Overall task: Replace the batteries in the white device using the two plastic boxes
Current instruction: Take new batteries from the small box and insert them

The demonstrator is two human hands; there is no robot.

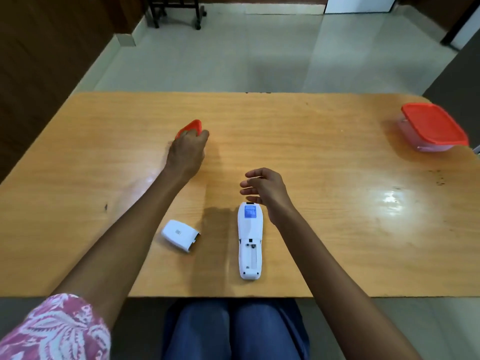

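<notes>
The white device (pixel 250 240) lies face down near the table's front edge, its battery bay uncovered and looking empty. Its white cover (pixel 179 235) rests to the left of it. My left hand (pixel 187 152) reaches to mid-table and covers a small box with a red lid (pixel 192 126); only the lid's far part shows, tilted, and the fingers curl over it. My right hand (pixel 265 189) hovers just beyond the device's top end, fingers apart and holding nothing. A second clear box with a red lid (pixel 432 127) sits shut at the far right corner.
The wooden table (pixel 324 152) has its front edge right above my lap. Beyond the far edge lies tiled floor, with a dark rolling stand (pixel 176 11) at the back. A dark wall runs along the left side.
</notes>
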